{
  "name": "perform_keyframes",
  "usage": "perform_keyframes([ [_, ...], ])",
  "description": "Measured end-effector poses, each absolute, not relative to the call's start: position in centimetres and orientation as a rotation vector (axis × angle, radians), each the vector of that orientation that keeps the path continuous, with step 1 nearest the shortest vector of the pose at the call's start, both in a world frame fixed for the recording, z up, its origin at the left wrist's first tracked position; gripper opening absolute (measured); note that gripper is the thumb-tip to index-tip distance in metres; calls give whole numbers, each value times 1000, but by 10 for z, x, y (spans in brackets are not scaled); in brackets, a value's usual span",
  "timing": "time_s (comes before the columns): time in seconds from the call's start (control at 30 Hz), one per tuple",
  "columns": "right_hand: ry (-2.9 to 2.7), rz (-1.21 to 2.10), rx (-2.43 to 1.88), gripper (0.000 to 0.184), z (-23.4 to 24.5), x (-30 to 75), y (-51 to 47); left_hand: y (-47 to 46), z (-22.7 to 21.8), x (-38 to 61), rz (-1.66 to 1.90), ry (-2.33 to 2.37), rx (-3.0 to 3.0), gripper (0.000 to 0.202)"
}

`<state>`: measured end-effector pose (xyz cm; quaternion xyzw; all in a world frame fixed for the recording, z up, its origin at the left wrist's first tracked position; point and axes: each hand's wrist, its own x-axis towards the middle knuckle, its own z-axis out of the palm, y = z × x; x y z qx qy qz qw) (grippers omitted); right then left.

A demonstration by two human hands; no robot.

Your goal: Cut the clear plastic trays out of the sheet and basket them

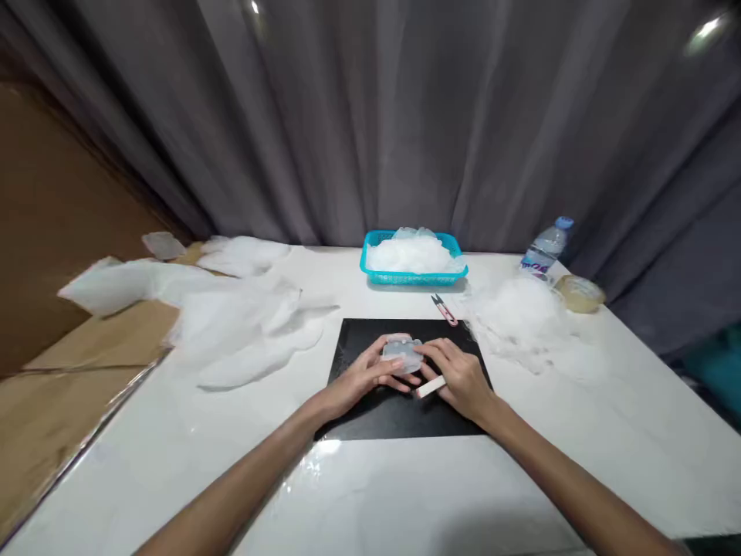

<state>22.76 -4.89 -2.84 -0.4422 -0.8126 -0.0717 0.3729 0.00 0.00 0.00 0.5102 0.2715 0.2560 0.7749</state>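
Both my hands rest on a black mat (399, 417) in the middle of a white table (370, 494). My left hand (362, 376) and my right hand (457, 374) meet over a small clear plastic piece (401, 353), fingers pressed on its edges. A short white stick (431, 386) lies under my right hand's fingers; whether the hand grips it is unclear.
A turquoise basket (412, 276) heaped with clear plastic pieces stands behind the mat. Small snips (444, 308) lie beside it. White plastic bags (243, 324) spread at the left, a clear pile (524, 313), a water bottle (547, 249) and a tape roll (580, 293) at the right.
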Motion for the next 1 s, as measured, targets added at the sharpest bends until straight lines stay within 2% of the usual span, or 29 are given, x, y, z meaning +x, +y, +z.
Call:
perform_keyframes([
  [0.17, -2037, -296, -1104, 21, -26, 229, -49, 0, -2, 7, 571, 623, 1194, 65],
  [0.3, -1994, -328, -1145, 21, -28, 236, -47, 1, -4, 10, 666, 658, 1256, 60],
  [0.57, -1983, -289, -1105, 21, -30, 240, -46, 0, -4, 11, 674, 656, 1237, 64],
  [0.8, -1977, -253, -1072, 15, -35, 241, -48, -3, -11, 11, 729, 643, 1226, 78],
  [1.0, -1968, -249, -1072, 14, -35, 240, -48, -5, -12, 10, 751, 648, 1311, 78],
])
